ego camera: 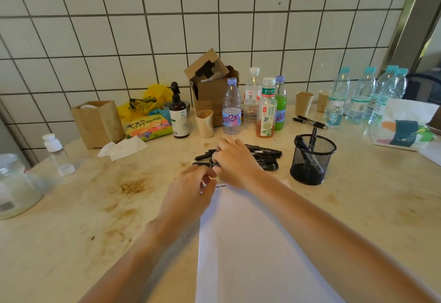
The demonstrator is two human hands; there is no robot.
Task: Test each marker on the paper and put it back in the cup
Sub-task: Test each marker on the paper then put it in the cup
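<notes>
Fingers [216,157] of the right hand [235,159] curl onto a marker in the pile [262,157] beside the cup [312,159]; left hand [191,188] loosely curled, holding nothing visible, at the paper [250,243]. Step: picking up. Next: uncap, scribble.

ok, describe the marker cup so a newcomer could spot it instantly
Start at the white paper on the table. Just past its far right corner, right of the pile of black markers, stands the black wire-mesh pen cup. Unlike the paper cups behind, it is see-through mesh.
</notes>
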